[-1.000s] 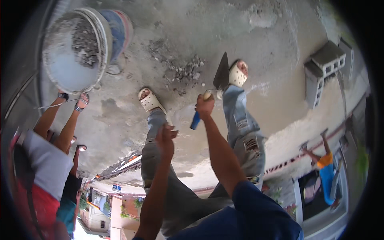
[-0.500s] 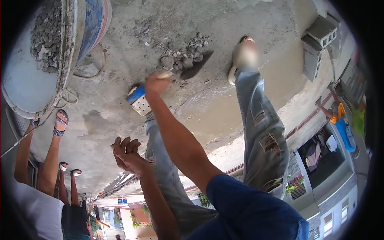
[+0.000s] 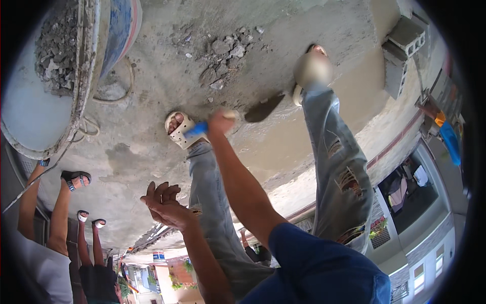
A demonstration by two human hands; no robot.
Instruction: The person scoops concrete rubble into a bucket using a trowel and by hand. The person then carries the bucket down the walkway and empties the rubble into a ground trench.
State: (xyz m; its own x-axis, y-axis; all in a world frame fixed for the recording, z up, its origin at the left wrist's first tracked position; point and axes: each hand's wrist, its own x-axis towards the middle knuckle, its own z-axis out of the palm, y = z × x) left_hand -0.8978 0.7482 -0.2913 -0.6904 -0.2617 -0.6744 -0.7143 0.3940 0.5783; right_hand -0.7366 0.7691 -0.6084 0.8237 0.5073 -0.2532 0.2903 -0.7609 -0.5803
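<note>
My right hand [image 3: 221, 124] is closed around the handle of a trowel. The trowel's dark pointed blade [image 3: 264, 108] is held low over the wet concrete floor, to the right of my fist. A blue part [image 3: 196, 129], apparently the handle's end, sticks out left of the fist, in front of my cream clog [image 3: 177, 133]. Beyond the blade, a small heap of broken grey rubble [image 3: 223, 58] lies on the floor, apart from it. My left hand [image 3: 167, 205] hangs in the air at the lower left, palm up, fingers loosely curled and apart, holding nothing.
At the upper left stands a large bucket [image 3: 117, 38] holding grey rubble, with a wire handle [image 3: 130, 83] beside it. Hollow concrete blocks [image 3: 405, 40] lie at the upper right. Two people's sandalled feet [image 3: 76, 180] are at the left; another person [image 3: 448, 137] is at the far right.
My right hand has drawn the trowel back from the rubble, nearer to me and rightward. The rubble heap now sits apart from the blade. My left hand has barely moved.
</note>
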